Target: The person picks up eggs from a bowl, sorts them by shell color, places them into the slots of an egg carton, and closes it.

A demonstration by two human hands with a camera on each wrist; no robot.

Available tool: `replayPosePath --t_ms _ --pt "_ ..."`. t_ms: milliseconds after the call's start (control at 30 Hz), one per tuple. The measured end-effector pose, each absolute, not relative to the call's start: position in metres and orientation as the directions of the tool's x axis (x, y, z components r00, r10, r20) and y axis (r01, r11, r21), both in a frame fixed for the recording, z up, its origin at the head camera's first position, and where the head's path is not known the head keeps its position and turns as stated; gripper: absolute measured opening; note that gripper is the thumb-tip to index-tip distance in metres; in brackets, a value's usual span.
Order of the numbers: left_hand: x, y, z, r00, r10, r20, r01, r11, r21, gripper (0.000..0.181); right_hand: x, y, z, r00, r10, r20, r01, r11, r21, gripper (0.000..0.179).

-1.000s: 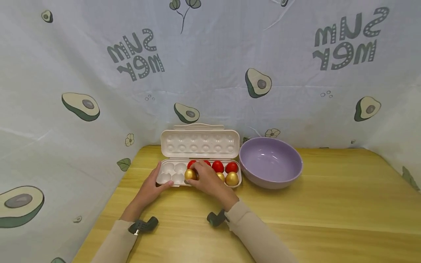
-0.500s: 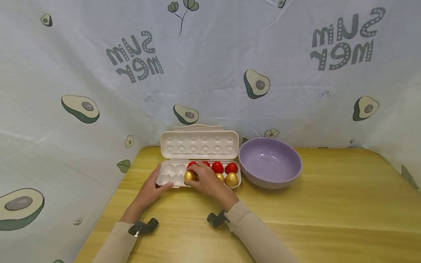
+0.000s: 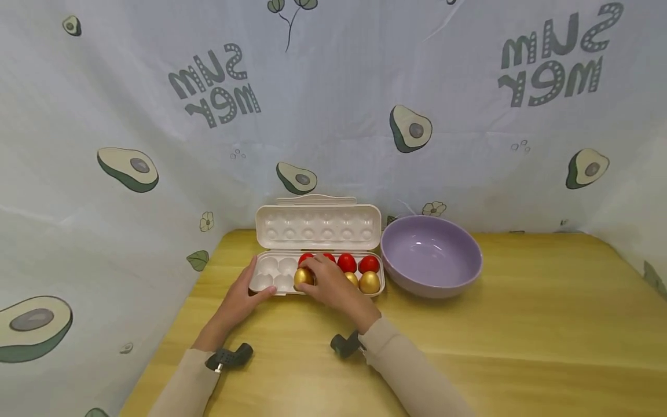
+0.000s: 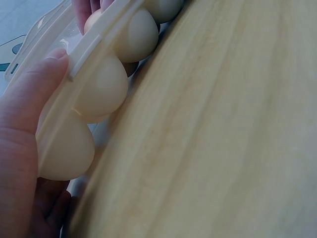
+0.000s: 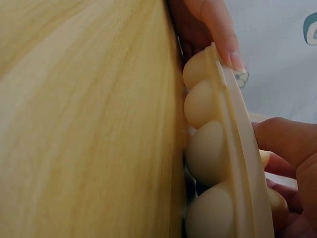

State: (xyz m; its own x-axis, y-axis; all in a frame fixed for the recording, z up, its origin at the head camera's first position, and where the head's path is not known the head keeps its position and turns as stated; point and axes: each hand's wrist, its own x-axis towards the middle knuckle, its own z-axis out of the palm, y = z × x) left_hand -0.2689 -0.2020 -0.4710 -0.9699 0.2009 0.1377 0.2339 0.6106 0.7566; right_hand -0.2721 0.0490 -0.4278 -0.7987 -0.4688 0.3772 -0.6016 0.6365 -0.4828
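An egg carton [image 3: 319,227] in pale cream plastic lies with its lid raised at the back of the table. My left hand [image 3: 235,301] holds its left end, thumb over the front rim; in the left wrist view, fingers show below the carton's end. My right hand [image 3: 336,286] pinches a gold egg [image 3: 303,278] at a front-row cup. Red eggs [image 3: 347,263] fill part of the back row, and another gold egg [image 3: 369,282] sits at the front right. The cups [image 3: 268,266] at the left end hold nothing. My right hand partly hides the middle eggs.
A purple bowl [image 3: 431,289] stands against the carton's right side, with no contents visible. Behind the wooden table [image 3: 526,313] hangs a cloth [image 3: 333,116] printed with avocados. Dark wrist cameras [image 3: 234,355] are worn on both wrists.
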Motion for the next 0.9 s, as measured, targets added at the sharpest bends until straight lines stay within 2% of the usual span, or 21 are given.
replayPosePath --t_ms 267,500,733,900 --pt "-0.271 -0.204 -0.469 -0.966 0.208 0.153 0.251 0.625 0.739 0.099 -0.273 0.049 -0.421 -0.785 -0.483 0.387 -0.619 0.636 -0.461 0.034" --pt "-0.269 -0.204 -0.471 -0.968 0.205 0.145 0.243 0.615 0.75 0.098 -0.269 0.057 -0.412 -0.794 -0.472 0.383 -0.607 0.601 -0.52 0.036" --pt "-0.271 -0.204 -0.466 -0.971 0.198 0.135 0.23 0.621 0.749 0.086 -0.272 0.073 -0.4 -0.823 -0.411 0.393 -0.568 0.579 -0.585 0.041" --pt "-0.273 -0.202 -0.453 -0.971 0.175 0.161 0.236 0.637 0.734 0.081 -0.271 0.091 -0.386 -0.827 -0.367 0.426 -0.561 0.588 -0.583 0.045"
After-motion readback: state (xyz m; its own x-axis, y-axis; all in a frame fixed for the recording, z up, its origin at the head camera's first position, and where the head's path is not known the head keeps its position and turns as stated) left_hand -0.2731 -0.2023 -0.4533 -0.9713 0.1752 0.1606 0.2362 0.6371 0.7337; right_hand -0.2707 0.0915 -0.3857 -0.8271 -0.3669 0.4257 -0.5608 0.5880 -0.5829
